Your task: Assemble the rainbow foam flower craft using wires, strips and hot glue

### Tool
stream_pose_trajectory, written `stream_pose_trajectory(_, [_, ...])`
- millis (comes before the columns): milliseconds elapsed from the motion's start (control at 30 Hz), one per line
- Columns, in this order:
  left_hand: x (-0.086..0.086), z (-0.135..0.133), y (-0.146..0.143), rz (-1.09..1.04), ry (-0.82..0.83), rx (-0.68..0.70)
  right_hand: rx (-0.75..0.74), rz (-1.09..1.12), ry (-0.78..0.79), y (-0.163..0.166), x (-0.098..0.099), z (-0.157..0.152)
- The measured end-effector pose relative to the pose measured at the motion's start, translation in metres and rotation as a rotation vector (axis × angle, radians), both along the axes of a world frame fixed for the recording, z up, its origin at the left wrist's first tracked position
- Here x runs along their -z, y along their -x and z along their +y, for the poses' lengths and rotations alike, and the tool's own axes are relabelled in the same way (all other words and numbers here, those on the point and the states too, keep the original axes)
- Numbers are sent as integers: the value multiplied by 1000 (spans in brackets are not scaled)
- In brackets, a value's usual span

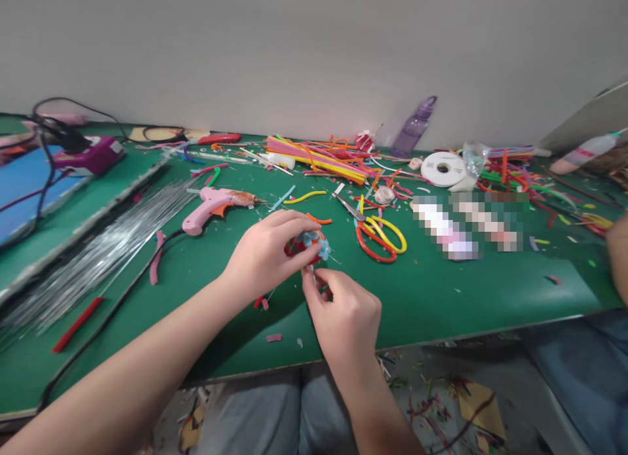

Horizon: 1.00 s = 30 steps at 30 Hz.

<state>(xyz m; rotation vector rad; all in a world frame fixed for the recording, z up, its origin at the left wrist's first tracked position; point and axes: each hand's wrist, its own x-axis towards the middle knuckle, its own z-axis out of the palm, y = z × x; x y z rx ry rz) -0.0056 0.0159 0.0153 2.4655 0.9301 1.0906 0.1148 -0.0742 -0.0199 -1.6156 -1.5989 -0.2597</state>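
My left hand (265,252) is closed round a small red and light-blue craft piece (322,244), which its fingers partly cover. Just below, my right hand (347,311) pinches at the piece's lower edge. A tiny whitish bit shows at those fingertips, too small to name. Right of the hands lie scissors (377,244) with one red and one yellow handle, blades partly apart. On the left rests a pink glue gun (212,203), nozzle facing right. Short fuzzy stem pieces, such as a yellow one (309,196) and an orange one (320,219), lie close by.
Thin wires (132,226) and a black cord lie left. A bundle of coloured fuzzy stems (318,159), a purple bottle (412,131) and a white spool (432,168) stand or lie along the back. Another person's arm (617,255) shows at the right edge.
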Motion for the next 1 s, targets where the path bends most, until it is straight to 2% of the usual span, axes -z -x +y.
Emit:
stream_pose_trajectory(267, [1,1,0,0,-1,3,18,-16,-50,-1,3,3])
stream_pose_trajectory(600, [2,1,0,-3,-22,0,7,22,10,-4,-5,-13])
stream_pose_trajectory(1000, [2,1,0,-1,-28,-4,19,-19,40,1,5,-5])
